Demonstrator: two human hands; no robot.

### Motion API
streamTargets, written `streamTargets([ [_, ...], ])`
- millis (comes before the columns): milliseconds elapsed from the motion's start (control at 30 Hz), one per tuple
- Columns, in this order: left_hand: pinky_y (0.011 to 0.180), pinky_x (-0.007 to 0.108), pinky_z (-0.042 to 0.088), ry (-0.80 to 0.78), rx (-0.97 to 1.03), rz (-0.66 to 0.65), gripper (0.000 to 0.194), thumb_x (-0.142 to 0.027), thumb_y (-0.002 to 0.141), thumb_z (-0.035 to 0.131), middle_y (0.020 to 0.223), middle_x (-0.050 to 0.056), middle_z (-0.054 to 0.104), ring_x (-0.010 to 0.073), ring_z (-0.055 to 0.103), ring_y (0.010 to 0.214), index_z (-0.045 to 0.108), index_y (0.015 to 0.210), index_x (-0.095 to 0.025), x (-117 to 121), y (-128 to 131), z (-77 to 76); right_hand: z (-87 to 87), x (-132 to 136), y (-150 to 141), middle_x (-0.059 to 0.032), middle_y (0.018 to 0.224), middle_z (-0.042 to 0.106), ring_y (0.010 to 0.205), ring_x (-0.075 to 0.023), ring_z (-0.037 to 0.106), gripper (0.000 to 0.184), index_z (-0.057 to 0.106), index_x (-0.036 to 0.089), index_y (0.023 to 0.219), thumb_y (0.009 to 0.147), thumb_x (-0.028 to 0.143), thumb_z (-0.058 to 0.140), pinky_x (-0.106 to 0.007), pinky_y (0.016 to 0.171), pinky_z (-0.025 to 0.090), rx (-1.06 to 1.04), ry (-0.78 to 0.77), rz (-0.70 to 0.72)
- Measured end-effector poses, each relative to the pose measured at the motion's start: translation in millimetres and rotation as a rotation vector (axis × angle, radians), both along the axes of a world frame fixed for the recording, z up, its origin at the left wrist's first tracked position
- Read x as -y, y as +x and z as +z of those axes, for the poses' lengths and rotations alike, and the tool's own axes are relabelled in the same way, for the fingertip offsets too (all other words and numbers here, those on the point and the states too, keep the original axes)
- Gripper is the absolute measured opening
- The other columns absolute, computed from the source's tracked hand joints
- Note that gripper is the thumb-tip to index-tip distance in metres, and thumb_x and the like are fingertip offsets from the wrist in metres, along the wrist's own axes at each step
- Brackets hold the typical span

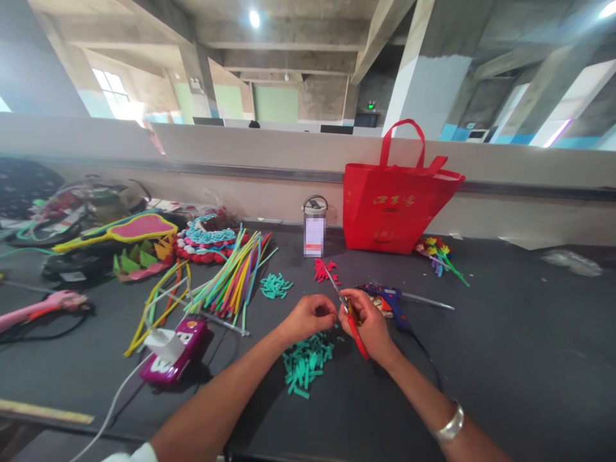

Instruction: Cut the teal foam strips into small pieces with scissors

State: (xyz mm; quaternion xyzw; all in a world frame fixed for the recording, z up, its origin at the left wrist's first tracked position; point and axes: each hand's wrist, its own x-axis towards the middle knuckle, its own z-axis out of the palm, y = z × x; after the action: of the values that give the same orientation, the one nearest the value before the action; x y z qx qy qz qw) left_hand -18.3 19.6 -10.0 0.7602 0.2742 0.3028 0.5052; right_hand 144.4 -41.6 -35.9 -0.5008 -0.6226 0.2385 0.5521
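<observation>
My right hand is closed around a pair of scissors with red handles; the blades point up and away. Just left of the blades, my left hand has its fingers pinched together, and whatever sits between them is hidden or too small to name. Below my left hand lies a loose pile of short teal pieces. Beyond the hands are a smaller teal pile and a heap of short red pieces, near the scissor tips.
Long colored fuzzy stems lie to the left, behind a purple power strip with a white plug. A blue glue gun rests beyond my right hand. At the back stand a red bag and a phone.
</observation>
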Motion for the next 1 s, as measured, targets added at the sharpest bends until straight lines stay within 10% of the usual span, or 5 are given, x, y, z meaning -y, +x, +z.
streamTargets([
  [1000, 0.058, 0.022, 0.038, -0.171, 0.067, -0.058, 0.013, -0.024, 0.067, 0.068, 0.063, -0.001, 0.058, 0.0093, 0.048, 0.059, 0.061, 0.069, -0.012, -1.8, 0.5, -7.1, 4.2, 4.0, -2.0, 0.0009, 0.079, 0.064, 0.067, -0.013, 0.062, 0.034, 0.053, 0.022, 0.11, 0.077, 0.02, 0.061, -0.023, 0.062, 0.05, 0.003, -0.017, -0.018],
])
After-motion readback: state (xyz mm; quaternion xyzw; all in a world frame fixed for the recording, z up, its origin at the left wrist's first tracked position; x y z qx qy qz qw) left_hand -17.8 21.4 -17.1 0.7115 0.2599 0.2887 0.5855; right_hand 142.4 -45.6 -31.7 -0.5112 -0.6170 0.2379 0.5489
